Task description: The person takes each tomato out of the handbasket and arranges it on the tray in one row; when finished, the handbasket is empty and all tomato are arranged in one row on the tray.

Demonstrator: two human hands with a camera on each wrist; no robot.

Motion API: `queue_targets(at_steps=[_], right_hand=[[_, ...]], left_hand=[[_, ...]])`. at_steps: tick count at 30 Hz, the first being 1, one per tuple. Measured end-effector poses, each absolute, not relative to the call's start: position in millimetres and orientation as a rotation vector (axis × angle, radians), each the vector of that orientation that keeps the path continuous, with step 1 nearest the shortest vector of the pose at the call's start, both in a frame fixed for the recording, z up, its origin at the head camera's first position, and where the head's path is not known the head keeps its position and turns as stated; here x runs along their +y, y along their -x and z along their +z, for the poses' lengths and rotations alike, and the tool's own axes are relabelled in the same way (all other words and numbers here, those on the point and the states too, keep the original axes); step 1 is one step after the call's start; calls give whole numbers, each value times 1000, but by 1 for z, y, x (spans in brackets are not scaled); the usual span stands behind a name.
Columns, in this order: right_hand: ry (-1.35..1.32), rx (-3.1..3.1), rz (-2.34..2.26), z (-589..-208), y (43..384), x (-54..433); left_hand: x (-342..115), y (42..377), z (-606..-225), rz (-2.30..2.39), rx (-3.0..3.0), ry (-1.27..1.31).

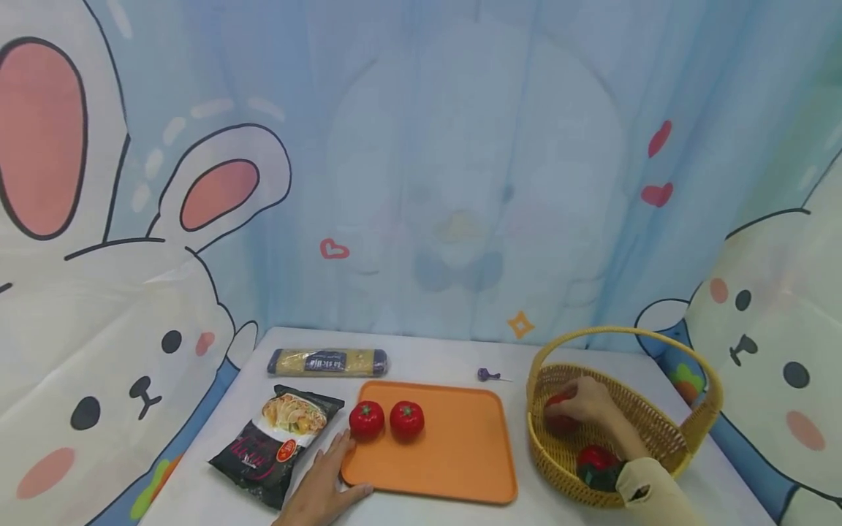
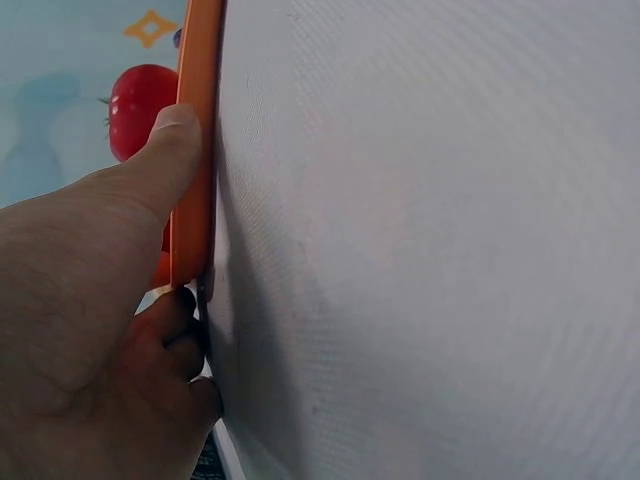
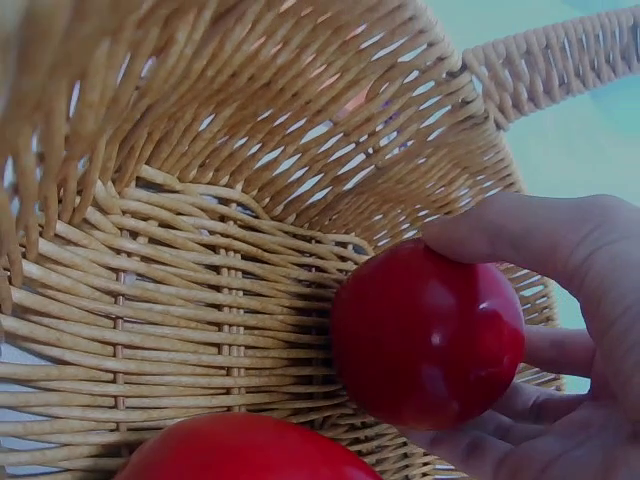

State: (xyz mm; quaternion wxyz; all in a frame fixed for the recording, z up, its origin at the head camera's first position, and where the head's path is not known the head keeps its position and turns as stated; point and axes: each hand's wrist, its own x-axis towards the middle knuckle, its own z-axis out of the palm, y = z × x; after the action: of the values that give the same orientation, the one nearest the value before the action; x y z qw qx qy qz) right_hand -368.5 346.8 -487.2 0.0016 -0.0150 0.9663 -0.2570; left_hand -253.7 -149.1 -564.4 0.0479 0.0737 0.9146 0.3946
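Inside the wicker basket (image 1: pixel 664 431), my right hand (image 1: pixel 585 402) grips a smooth red tomato (image 3: pixel 425 335), thumb on top and fingers below. Its stem end is hidden. Another red, round thing (image 3: pixel 250 450) lies beside it in the basket, partly cut off in the right wrist view. My left hand (image 1: pixel 322 482) holds the near left corner of the orange tray (image 1: pixel 460 446). The left thumb presses on the tray's front edge, and the other fingers lie along its left side. Two red tomatoes (image 1: pixel 366 421) with green tops sit on the tray's left part.
Left of the tray lies a black noodle packet (image 1: pixel 279 442). Behind it is a long pack of pasta (image 1: pixel 327 362). A small purple object (image 1: pixel 487 375) with a thin point lies behind the tray. The basket's tall handle (image 1: pixel 710 376) arches over its opening. Printed curtains hang behind the table.
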Motion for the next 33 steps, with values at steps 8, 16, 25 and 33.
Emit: queue_targets(at_steps=[8, 16, 25, 33], right_hand=[[69, 3026, -870, -483, 365, 344], [80, 3043, -938, -476, 354, 344], [24, 2989, -1134, -459, 340, 340], [-90, 2871, -1206, -453, 338, 341]], left_hand=[[-151, 253, -567, 1216, 2806, -300], [-152, 254, -569, 1210, 2793, -278], [-151, 254, -569, 1209, 2795, -272], [-151, 255, -569, 1200, 2794, -263]])
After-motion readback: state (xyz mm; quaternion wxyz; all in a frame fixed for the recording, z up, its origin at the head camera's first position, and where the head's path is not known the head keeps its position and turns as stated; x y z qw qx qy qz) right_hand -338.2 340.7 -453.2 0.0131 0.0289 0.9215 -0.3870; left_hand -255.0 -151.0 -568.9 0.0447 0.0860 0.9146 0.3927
